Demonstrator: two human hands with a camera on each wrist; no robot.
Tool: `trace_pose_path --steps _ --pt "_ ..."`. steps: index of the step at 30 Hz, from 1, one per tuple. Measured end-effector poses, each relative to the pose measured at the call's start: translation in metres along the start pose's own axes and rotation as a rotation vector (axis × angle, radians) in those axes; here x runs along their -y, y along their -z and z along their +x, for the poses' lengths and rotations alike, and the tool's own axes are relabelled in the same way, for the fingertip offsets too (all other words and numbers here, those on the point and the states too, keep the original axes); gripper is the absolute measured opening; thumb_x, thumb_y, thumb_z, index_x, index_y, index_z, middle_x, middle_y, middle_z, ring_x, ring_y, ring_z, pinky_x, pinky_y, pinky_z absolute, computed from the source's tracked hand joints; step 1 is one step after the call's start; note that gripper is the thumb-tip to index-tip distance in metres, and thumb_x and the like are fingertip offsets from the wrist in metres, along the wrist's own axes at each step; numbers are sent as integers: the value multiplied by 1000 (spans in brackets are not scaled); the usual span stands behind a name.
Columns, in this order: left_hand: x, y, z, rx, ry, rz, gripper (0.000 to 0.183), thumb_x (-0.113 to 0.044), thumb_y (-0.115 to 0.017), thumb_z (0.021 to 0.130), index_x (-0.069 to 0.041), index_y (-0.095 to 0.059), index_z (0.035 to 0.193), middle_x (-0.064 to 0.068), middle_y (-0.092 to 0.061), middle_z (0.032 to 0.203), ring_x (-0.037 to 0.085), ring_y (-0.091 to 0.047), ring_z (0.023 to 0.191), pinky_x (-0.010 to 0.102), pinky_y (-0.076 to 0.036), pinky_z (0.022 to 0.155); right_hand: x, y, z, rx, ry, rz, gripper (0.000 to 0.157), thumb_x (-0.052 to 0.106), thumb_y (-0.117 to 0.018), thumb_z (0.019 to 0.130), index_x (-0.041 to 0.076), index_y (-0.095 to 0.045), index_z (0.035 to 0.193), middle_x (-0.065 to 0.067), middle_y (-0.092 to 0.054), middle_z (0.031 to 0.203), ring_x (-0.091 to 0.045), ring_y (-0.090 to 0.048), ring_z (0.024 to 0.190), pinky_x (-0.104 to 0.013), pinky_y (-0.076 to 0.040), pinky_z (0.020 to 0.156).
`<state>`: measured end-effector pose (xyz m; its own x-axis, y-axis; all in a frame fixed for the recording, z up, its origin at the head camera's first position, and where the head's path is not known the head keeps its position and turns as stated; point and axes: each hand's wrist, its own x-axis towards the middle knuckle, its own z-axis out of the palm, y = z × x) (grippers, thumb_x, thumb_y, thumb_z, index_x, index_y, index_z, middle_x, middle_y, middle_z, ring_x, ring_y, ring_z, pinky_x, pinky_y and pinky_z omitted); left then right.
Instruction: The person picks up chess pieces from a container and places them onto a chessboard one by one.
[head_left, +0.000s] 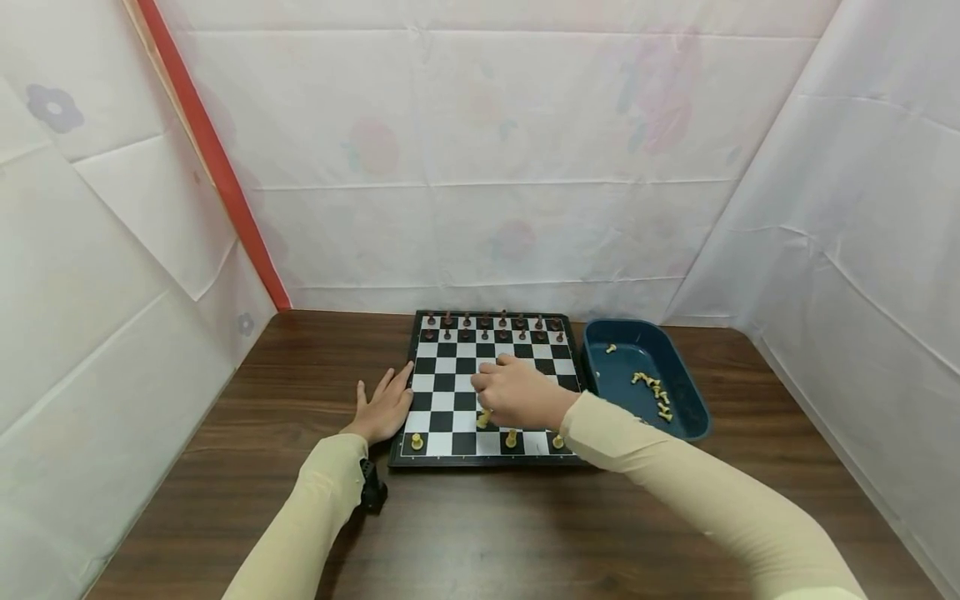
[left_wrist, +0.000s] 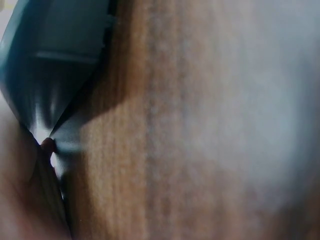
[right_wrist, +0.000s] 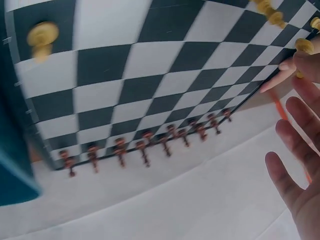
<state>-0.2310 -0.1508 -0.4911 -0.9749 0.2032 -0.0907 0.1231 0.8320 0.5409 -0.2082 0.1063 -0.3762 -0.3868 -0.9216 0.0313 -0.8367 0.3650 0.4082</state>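
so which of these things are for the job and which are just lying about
Likely for the job:
board
yellow piece in the right hand
other yellow pieces, on the board and in the tray
red pieces, in the two far rows

Seemingly just surroundings:
white sheets
red strip
table, merely bearing board and tray

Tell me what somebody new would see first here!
Probably the black-and-white chessboard on the brown table, with dark red pieces lined up along its far side. Over it, the right hand pinches a yellow piece, while the left hand rests at the board's left edge. Then comes the blue tray on the right, with more yellow pieces inside.
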Motion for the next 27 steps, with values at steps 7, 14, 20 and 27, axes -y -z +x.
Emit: trace_pose_path --steps 7,14,20,27 --pt "-1 2 -1 1 4 -8 54 -27 -22 104 -15 -10 155 10 -20 157 30 -6 145 62 18 103 17 0 24 10 11 -33 16 36 -73 82 22 -77 87 9 -62 94 -9 -54 85 -27 -43 71" --pt "-3 0 -2 7 1 -10 54 -29 -22 104 -16 -12 155 8 -20 157 30 -7 145 62 17 103 30 -5 36 41 30 -36 12 27 -66 88 21 -77 87 6 -63 99 -12 -53 85 -28 -40 68" --pt "-4 0 -2 7 2 -11 54 -29 -21 104 -16 -11 155 8 -19 157 29 -6 145 62 18 103 32 -11 41 66 18 -24 13 28 -65 88 22 -77 87 5 -64 105 -13 -53 89 -29 -43 70" --pt "-4 0 -2 6 6 -6 54 -29 -21 104 -16 -11 155 8 -19 158 29 -6 145 62 18 103 32 -14 44 78 14 0 15 32 -66 87 22 -77 89 4 -64 106 -13 -53 89 -31 -43 72"
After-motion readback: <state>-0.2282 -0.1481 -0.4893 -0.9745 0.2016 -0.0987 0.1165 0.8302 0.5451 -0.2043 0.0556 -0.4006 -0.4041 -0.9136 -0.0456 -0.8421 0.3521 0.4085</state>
